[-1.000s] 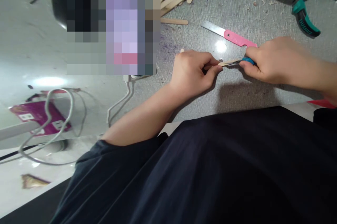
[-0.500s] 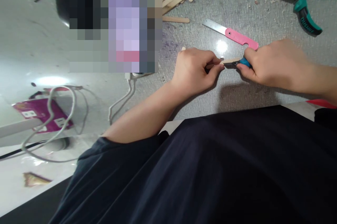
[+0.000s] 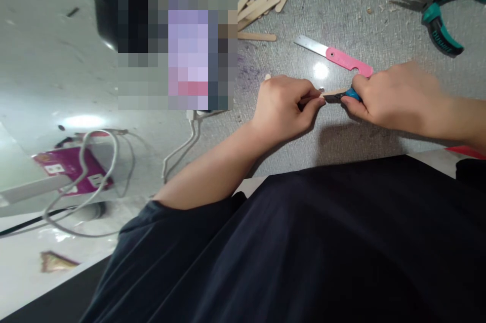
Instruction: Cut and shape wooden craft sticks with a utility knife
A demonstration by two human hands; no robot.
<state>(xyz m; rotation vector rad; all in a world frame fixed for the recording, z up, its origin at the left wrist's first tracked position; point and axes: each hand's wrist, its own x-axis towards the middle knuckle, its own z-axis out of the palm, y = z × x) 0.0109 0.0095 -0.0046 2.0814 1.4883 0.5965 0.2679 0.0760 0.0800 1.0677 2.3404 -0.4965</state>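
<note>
Toward the near edge of the surface (image 3: 292, 152), the left hand (image 3: 285, 104) pinches a wooden stick (image 3: 336, 92) and the right hand (image 3: 398, 97) grips a blue-handled blade (image 3: 335, 98) alongside it. If the stick twists, I fear the blade skidding into the nearby left hand.

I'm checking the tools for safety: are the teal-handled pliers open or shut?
Open: the needle-nose pliers' jaws stand apart at the tips, and their teal handles spread away from each other.

Hands (image 3: 283, 105) holding wooden stick (image 3: 339, 91) and blue-handled blade (image 3: 334, 98), pink knife (image 3: 343, 58) nearby, pliers (image 3: 430, 3)
</note>
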